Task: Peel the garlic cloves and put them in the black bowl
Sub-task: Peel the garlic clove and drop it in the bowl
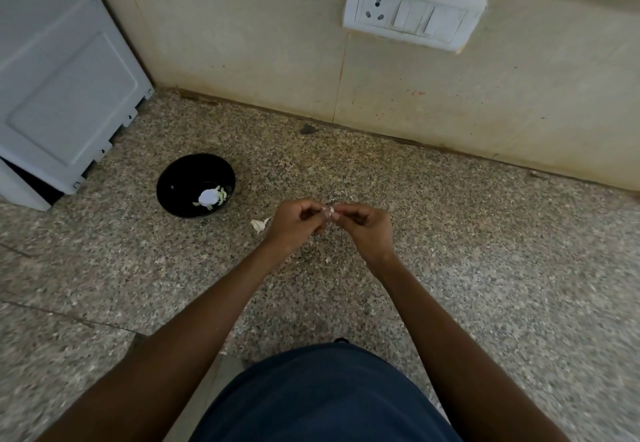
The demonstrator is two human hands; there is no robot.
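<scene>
Both my hands meet above the speckled stone counter [450, 268]. My left hand [296, 223] and my right hand [363, 227] pinch one small pale garlic clove [329, 210] between their fingertips. The clove is mostly hidden by my fingers. A black bowl [180, 178] stands to the left of my hands, with several peeled cloves [216, 197] lying inside it near its right wall. A piece of garlic skin [259, 224] lies on the counter just left of my left hand.
A grey appliance [62, 95] stands at the far left against the wall. A white socket and switch plate [412, 13] is on the wall above. Small skin scraps [327, 259] lie under my hands.
</scene>
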